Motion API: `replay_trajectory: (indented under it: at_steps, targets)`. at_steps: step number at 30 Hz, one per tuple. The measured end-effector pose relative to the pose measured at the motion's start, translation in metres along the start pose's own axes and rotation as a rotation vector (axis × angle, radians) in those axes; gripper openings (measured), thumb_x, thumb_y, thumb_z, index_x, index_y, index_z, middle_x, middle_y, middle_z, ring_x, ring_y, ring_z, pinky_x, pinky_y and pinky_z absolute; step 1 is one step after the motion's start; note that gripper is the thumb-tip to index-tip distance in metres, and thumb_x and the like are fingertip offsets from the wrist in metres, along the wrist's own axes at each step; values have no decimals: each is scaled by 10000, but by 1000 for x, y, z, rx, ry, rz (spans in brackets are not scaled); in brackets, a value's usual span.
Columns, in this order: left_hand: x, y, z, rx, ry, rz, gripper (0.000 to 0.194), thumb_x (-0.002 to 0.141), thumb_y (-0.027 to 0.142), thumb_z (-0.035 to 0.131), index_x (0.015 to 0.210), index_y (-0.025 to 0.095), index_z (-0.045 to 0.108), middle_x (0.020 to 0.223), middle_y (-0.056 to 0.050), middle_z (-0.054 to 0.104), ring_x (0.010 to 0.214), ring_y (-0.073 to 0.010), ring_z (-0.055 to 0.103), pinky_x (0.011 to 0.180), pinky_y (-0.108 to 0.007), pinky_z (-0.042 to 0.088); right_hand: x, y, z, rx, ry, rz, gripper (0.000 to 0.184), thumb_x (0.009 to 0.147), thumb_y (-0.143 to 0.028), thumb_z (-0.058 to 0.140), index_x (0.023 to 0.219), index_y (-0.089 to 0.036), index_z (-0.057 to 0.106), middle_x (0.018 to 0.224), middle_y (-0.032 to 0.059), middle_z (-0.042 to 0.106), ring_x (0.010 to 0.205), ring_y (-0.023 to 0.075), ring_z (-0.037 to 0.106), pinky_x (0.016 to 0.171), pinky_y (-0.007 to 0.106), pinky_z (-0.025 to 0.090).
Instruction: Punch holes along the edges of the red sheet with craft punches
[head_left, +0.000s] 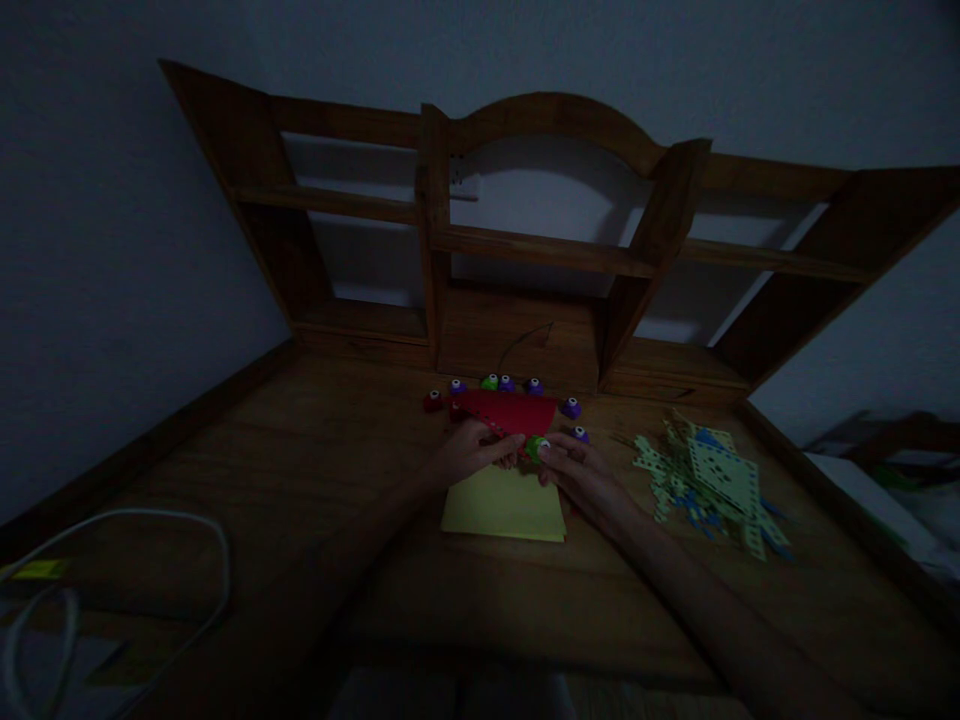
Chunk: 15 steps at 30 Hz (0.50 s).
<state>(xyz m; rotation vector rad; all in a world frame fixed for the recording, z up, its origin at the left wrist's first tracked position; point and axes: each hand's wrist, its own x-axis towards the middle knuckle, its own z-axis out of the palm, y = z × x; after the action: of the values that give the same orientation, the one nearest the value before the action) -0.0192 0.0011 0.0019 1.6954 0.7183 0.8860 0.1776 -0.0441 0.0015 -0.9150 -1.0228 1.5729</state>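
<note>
My right hand (576,468) pinches a small green toy (537,448) with a white eye between thumb and fingertips. Close beside it, my left hand (472,452) is closed, its thumb pointing at the green toy; a bit of red shows at its fingertips, too dark to name. A red sheet (517,408) with a dotted edge lies just beyond my left hand; whether the hand touches it is unclear. Under both hands is a stack of yellow paper (504,505). Behind the red sheet stand several small eyed toys, among them a purple one (534,386) and a red one (433,401).
On the right of the wooden desk (330,440) lies a pile of pale green perforated pieces (724,475) with blue bits. A wooden shelf unit (540,250) stands along the back. A white cable (221,545) loops at the lower left. The light is dim.
</note>
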Motion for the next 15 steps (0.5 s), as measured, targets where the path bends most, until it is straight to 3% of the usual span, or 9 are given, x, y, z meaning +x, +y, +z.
replay_trajectory:
  at_steps: [15]
  targets:
    - [-2, -3, 5, -1, 58, 0, 339, 801, 462, 645, 832, 126, 624, 723, -36, 644, 638, -143, 601, 622, -262, 492, -3, -2, -1, -25, -49, 48, 323, 665, -344, 827, 894, -193, 658, 786, 4, 616, 587, 98, 476, 525, 226, 366]
